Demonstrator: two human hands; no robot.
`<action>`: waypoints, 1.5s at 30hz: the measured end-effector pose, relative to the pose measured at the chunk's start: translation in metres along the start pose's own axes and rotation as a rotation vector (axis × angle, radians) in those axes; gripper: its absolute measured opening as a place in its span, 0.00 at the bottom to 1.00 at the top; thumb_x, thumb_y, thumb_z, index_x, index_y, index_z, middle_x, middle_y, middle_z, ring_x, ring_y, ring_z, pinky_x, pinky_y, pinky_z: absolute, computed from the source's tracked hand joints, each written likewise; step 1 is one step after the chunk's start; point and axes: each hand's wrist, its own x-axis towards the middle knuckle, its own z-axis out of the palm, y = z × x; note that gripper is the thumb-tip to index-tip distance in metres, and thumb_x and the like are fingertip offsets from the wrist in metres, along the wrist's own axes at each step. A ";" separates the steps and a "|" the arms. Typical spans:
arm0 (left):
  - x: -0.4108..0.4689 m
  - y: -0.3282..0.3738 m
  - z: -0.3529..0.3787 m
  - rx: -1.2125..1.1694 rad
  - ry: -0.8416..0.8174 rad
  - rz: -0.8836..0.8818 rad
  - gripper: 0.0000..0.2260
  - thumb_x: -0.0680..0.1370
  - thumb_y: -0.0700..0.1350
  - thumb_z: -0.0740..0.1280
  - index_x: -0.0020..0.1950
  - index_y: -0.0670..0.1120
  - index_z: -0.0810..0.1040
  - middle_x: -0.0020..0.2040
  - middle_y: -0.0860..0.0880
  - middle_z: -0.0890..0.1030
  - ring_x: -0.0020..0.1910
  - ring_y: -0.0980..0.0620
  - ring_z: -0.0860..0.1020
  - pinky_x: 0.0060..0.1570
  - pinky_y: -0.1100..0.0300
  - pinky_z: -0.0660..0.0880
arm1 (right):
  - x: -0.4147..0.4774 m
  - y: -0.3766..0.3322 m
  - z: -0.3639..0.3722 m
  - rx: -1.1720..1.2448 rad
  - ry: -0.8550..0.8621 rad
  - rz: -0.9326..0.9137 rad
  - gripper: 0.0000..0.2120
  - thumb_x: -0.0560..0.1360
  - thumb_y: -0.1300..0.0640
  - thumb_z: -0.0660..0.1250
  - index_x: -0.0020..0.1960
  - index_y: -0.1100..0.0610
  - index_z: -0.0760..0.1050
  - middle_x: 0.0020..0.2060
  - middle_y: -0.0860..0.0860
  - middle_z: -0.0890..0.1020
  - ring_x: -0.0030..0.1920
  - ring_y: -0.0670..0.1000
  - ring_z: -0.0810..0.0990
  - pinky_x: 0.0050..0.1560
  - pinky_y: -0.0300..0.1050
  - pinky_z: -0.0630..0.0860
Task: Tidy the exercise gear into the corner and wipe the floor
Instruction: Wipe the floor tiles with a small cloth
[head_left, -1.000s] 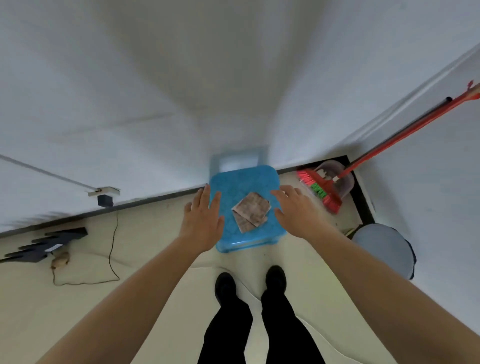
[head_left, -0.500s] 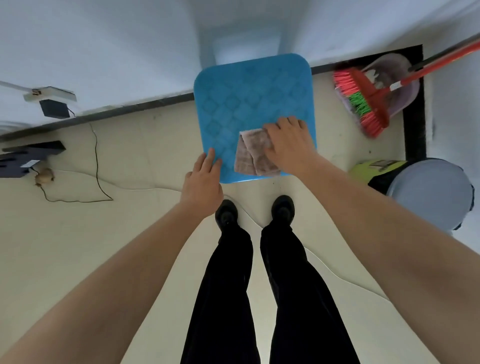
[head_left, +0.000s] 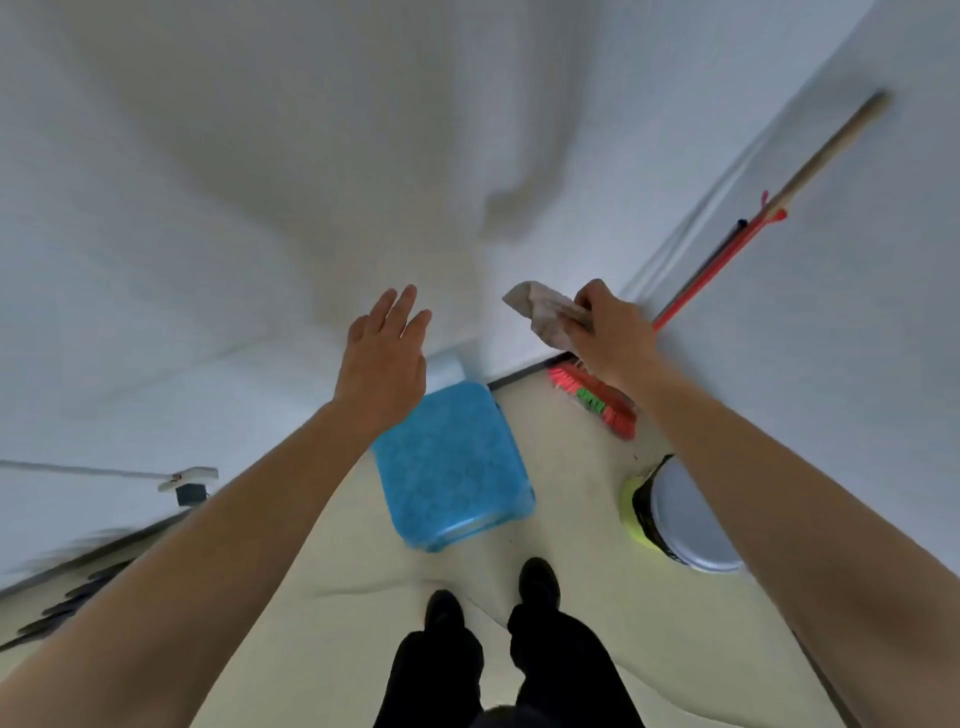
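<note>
2 hands (head_left: 384, 358) (head_left: 613, 338) raised, cloth (head_left: 545, 312) off stool (head_left: 452, 467)

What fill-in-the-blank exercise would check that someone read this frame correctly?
1. The right hand grips a crumpled ____.
2. The left hand, fingers straight, holds ____.
3. The plastic stool standing on the floor is ____ in colour.
Missing words: cloth; nothing; blue.

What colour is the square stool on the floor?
The stool is bright blue with a faint textured pattern on top, seen best in the head view.
</note>
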 end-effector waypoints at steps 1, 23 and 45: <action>0.011 0.008 -0.031 0.011 0.071 0.033 0.22 0.81 0.43 0.58 0.76 0.44 0.65 0.80 0.44 0.55 0.79 0.44 0.53 0.72 0.46 0.59 | -0.003 -0.010 -0.031 0.016 0.061 -0.012 0.10 0.80 0.47 0.62 0.51 0.53 0.66 0.34 0.47 0.75 0.34 0.49 0.76 0.30 0.43 0.66; -0.231 0.412 -0.243 -0.429 0.462 1.316 0.22 0.82 0.48 0.57 0.75 0.42 0.65 0.79 0.41 0.59 0.77 0.40 0.58 0.70 0.41 0.62 | -0.652 0.010 -0.194 -0.214 1.088 0.836 0.08 0.79 0.45 0.64 0.51 0.47 0.68 0.33 0.46 0.78 0.32 0.51 0.77 0.31 0.46 0.73; -1.064 0.757 -0.192 -0.666 0.245 2.286 0.26 0.81 0.53 0.53 0.76 0.42 0.63 0.79 0.40 0.58 0.77 0.41 0.58 0.68 0.37 0.61 | -1.468 0.007 0.001 -0.321 1.622 1.780 0.13 0.77 0.40 0.64 0.51 0.48 0.69 0.35 0.47 0.81 0.36 0.53 0.80 0.40 0.48 0.76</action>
